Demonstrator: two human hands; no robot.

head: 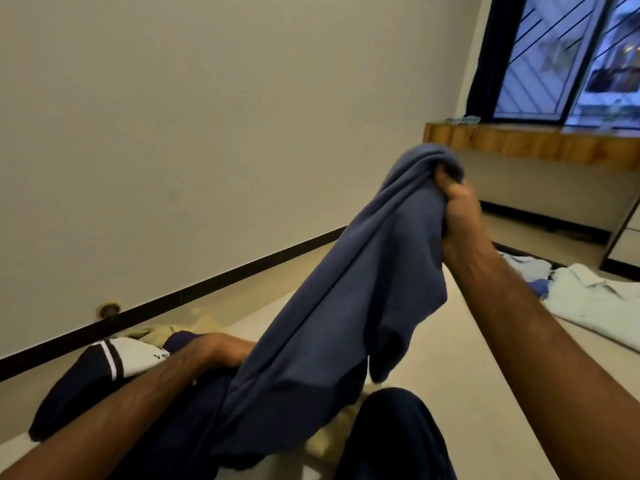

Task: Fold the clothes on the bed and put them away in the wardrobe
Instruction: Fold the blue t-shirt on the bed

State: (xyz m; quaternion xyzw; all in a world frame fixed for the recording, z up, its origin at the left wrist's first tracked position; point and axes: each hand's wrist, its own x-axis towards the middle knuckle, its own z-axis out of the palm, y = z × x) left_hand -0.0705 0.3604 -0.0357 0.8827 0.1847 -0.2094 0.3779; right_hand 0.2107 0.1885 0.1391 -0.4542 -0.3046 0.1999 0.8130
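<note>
Here, the right hand (pixel 460 216) grips a bunched edge of a blue garment (pixel 339 306), lifted at 2 o'clock, apparently to shake it loose for folding. The left hand (pixel 221 351), at 8 o'clock, reaches under its lower end; its fingers are hidden. More clothes (pixel 595 299) lie on the bed (pixel 433 341).

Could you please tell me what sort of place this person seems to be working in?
Most likely a bedroom at home: clothes lie loose on a pale bed surface, a barred window with a dark curtain sits above a wooden ledge, and the walls are plain.
</note>
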